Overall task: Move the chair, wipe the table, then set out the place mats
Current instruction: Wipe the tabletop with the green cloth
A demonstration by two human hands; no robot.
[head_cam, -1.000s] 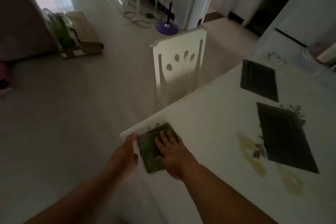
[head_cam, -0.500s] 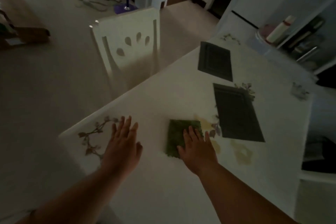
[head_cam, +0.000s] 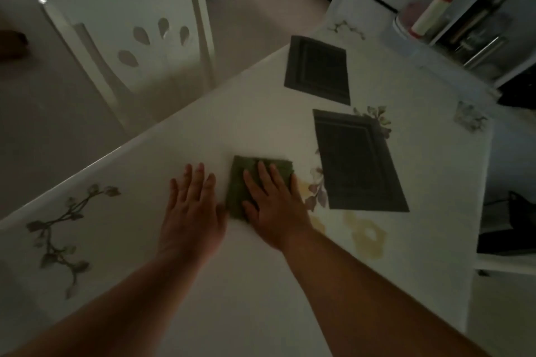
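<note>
A folded green cloth (head_cam: 242,180) lies flat on the white flower-patterned table (head_cam: 261,130). My right hand (head_cam: 274,207) presses down on the cloth with its fingers spread. My left hand (head_cam: 193,209) rests flat on the bare tabletop just left of the cloth, fingers apart, holding nothing. Two dark rectangular place mats lie beyond: one (head_cam: 358,161) just right of the cloth, the other (head_cam: 317,69) farther back. A white chair (head_cam: 130,38) with cut-out holes in its back stands at the table's far left edge.
A shelf unit (head_cam: 475,35) with a white bottle (head_cam: 432,11) and other items stands past the table's far right corner. Dark objects (head_cam: 516,229) sit on a low surface right of the table. Open floor stretches left of the chair.
My right hand has slid the cloth from the table's near-left corner toward the middle. My left hand left the edge and came to lie flat beside the cloth. The view shifted right.
</note>
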